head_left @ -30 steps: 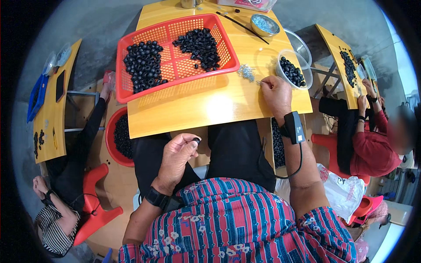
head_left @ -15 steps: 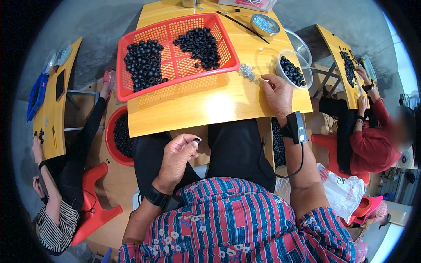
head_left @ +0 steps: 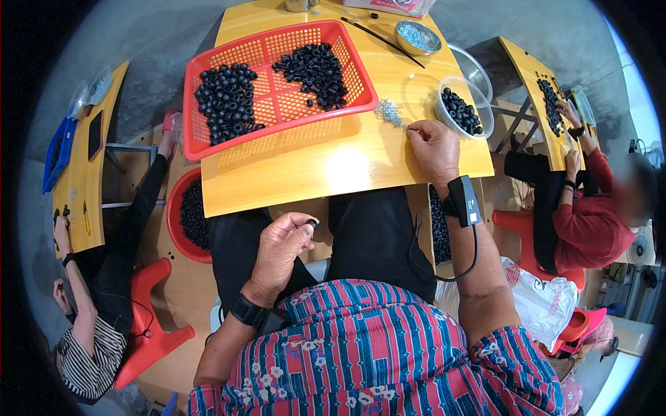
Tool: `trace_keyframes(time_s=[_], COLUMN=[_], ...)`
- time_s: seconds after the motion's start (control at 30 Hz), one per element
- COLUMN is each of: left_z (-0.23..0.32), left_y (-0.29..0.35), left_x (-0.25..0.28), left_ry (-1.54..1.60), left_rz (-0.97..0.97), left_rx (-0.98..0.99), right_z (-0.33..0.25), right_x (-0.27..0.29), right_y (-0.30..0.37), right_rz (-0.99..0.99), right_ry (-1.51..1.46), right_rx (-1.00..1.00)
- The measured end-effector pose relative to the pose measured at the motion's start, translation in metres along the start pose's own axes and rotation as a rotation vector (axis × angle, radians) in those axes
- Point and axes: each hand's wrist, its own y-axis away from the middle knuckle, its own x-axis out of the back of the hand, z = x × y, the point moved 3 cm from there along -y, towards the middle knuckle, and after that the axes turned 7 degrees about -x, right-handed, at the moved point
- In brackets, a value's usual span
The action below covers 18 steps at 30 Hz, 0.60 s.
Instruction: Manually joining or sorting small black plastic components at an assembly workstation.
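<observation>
Pinched a black bead [head_left: 312,223] in the left hand [head_left: 283,246], just off the near edge of the worktop [head_left: 277,187]. Had the right hand [head_left: 435,145] just beside clear bits [head_left: 389,112], near a tub [head_left: 488,114] of black beads [head_left: 461,113] at the right edge; couldn't tell whether closed on any.

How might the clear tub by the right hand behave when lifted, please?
The clear tub may flex, since its wall looks thin. Its loose black pieces would probably roll, being rounded, and could spill over the open top if tipped.
</observation>
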Motion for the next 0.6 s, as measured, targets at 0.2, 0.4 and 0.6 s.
trace_keyframes(time_s=[0.2,0.4,0.6], left_z=[-0.0009,0.0001,-0.0003], left_y=[0.0008,0.0017,0.0023], left_x=[0.001,0.0013,0.0021], left_ry=[0.006,-0.014,-0.014], left_rz=[-0.001,-0.001,0.001], left_rx=[-0.006,-0.005,-0.007], right_z=[0.0012,0.0036,0.0038], right_x=[-0.0014,-0.0034,-0.0046], right_y=[0.001,0.0009,0.0027], right_rz=[0.025,-0.004,0.019], right_ry=[-0.007,-0.043,-0.022], right_rx=[0.023,-0.005,0.013])
